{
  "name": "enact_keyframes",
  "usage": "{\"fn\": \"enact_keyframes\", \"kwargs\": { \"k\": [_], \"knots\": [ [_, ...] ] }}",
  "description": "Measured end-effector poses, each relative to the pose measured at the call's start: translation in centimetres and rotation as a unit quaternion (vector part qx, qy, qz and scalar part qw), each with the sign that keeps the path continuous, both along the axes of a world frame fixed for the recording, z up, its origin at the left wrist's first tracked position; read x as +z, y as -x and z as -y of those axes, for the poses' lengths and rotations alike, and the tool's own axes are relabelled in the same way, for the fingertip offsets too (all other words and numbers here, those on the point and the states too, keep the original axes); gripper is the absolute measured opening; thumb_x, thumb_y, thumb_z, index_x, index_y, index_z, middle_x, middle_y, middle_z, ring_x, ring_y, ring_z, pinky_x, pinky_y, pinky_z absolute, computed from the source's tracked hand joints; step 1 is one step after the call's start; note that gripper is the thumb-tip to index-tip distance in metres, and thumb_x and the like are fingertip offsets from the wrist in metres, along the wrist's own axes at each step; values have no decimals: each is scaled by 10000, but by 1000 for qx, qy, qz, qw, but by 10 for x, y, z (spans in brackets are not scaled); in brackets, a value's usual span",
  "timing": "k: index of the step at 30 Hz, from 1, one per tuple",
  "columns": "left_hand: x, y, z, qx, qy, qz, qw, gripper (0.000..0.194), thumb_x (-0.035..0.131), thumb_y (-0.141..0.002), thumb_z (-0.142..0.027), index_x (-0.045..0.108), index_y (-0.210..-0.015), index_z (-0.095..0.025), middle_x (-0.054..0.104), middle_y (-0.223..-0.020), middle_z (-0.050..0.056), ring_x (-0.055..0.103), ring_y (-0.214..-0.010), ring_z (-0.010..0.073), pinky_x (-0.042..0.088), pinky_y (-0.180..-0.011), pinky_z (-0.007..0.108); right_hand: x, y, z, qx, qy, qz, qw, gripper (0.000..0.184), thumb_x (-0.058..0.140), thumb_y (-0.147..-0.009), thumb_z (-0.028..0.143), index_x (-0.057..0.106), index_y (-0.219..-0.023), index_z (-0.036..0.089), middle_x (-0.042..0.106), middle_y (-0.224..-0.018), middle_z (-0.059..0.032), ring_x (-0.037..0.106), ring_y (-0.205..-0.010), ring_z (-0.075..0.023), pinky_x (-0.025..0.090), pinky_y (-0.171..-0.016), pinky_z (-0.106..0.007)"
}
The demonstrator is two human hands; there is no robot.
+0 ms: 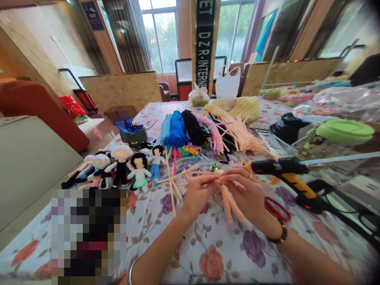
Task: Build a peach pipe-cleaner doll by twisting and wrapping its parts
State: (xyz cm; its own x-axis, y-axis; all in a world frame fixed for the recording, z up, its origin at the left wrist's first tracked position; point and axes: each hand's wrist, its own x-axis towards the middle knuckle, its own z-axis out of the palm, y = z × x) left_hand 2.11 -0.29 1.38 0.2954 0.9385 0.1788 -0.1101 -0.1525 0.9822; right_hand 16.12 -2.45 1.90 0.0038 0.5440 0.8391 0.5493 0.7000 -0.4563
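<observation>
My left hand (198, 194) and my right hand (247, 192) meet over the middle of the table, fingertips pinched together. Between them is a peach pipe-cleaner figure (228, 206), with two fuzzy leg-like strands hanging down; its upper part is mostly hidden by my fingers. To the left of my left hand, pale thin strips (172, 180) lie crossed on the cloth. A black and orange glue gun (293, 174) with a red light lies right of my right hand. Red-handled scissors (278, 209) are partly behind my right wrist.
Several small dolls (121, 166) lie at the left. Bundles of blue pipe cleaners (177, 130), black ones (192, 128) and peach ones (245, 136) are piled further back. A green-lidded jar (344, 132) stands right. A blurred patch (89, 237) covers the near left. The glue gun's cable (347, 221) runs right.
</observation>
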Motion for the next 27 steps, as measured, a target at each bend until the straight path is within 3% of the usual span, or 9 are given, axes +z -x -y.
{"fn": "enact_keyframes", "kwargs": {
  "k": [13,27],
  "knots": [
    [5,-2,4,5,40,47,998,203,681,-725,-299,749,-880,-186,735,-849,50,652,-806,181,497,-812,297,0,-5,-2,-21,-49,64,997,120,629,-793,106,658,-822,219,681,-808,-31,589,-797,-164,496,-729,-316],
    [0,1,1,35,-25,-44,998,161,651,-735,-257,755,-842,-198,735,-824,51,650,-806,206,504,-781,324,-1,-3,-3,-36,-62,86,994,191,580,-802,64,624,-792,249,679,-778,-9,600,-788,-166,501,-742,-333]
  ]
}}
